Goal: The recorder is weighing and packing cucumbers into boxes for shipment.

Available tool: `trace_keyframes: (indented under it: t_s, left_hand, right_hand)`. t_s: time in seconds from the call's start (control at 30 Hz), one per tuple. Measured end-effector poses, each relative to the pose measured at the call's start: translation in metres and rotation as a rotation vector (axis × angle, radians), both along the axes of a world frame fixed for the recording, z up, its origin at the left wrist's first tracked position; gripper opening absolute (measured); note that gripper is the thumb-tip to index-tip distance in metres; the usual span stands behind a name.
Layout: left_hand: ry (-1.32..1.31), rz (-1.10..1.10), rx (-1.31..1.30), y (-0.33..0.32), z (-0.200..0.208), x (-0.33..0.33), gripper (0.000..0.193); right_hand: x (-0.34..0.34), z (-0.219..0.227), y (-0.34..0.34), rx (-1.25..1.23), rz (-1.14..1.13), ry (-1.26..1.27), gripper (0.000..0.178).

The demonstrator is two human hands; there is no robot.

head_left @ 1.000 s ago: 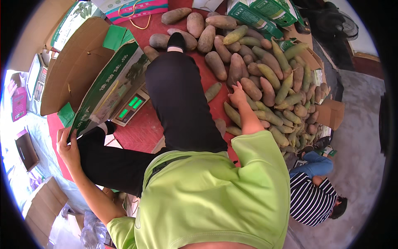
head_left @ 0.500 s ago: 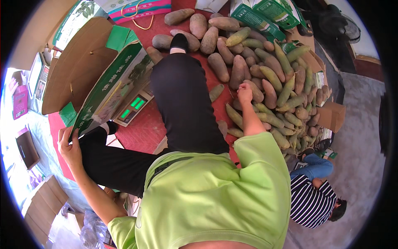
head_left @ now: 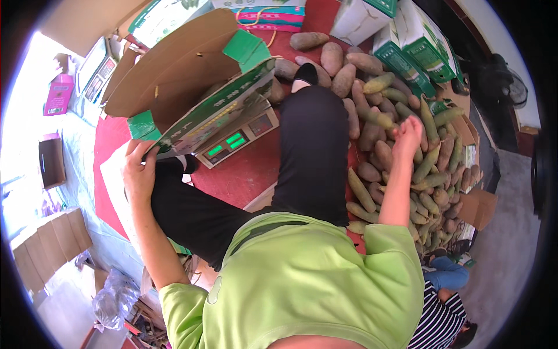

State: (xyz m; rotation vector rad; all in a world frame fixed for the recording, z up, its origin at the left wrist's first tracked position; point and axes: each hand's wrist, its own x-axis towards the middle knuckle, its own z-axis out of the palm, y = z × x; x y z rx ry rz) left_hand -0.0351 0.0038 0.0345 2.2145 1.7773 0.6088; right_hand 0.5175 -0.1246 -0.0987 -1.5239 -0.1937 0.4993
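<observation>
My left hand (head_left: 139, 174) is closed on the near corner of an open cardboard box (head_left: 197, 131), which has a green printed outside and a bare brown inside. The box stands tilted on a digital scale (head_left: 238, 142) with green lit displays. My right hand (head_left: 408, 136) is raised over a heap of long, thick brown and green tubers or gourds (head_left: 433, 160). Its fingers are curled together, and whatever they may hold is too small or hidden to make out. Several brown pieces (head_left: 332, 58) lie beyond my black-trousered knee.
Green and white cartons (head_left: 427, 43) stand behind the heap, and a pink and blue bag with rope handles (head_left: 273, 17) is at the far side. A person in a striped top (head_left: 439, 317) sits at the lower right. Clear plastic bags (head_left: 116, 299) lie lower left, and a fan (head_left: 507, 81) is far right.
The view has shifted, so the scene sits further right. My right hand has lifted from beside the brown pieces and moved right over the heap. My left hand stays on the box.
</observation>
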Motion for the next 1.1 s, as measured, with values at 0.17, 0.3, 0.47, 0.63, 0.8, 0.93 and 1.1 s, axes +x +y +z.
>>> trace_keyframes:
  t_s: [0.17, 0.3, 0.47, 0.63, 0.8, 0.93, 1.1]
  left_hand:
    - [0.032, -0.005, 0.008, 0.000, 0.003, -0.001, 0.009]
    - [-0.004, 0.010, 0.006, 0.000, 0.001, -0.005, 0.010]
    - [-0.009, -0.035, 0.031, 0.001, 0.000, -0.004, 0.011]
    - [-0.034, -0.033, 0.040, -0.001, -0.003, -0.008, 0.011]
    - [-0.039, -0.048, 0.025, 0.001, -0.004, -0.010, 0.012]
    - [-0.050, -0.067, 0.000, 0.003, -0.004, -0.008, 0.014]
    - [-0.042, -0.078, 0.009, 0.003, -0.007, -0.012, 0.013]
  right_hand:
    - [-0.055, 0.109, 0.093, 0.271, 0.306, -0.186, 0.015]
    - [-0.105, 0.182, 0.155, 0.483, 0.503, -0.255, 0.017]
    - [-0.178, 0.239, 0.194, 0.928, 1.013, 0.015, 0.015]
    - [-0.257, 0.243, 0.218, 0.652, 1.096, 0.002, 0.010]
    - [-0.229, 0.191, 0.225, 0.463, 1.100, -0.138, 0.011]
    - [-0.159, 0.145, 0.188, 0.164, 1.011, -0.319, 0.019]
    - [-0.052, 0.037, 0.106, -0.183, 0.785, -0.230, 0.015]
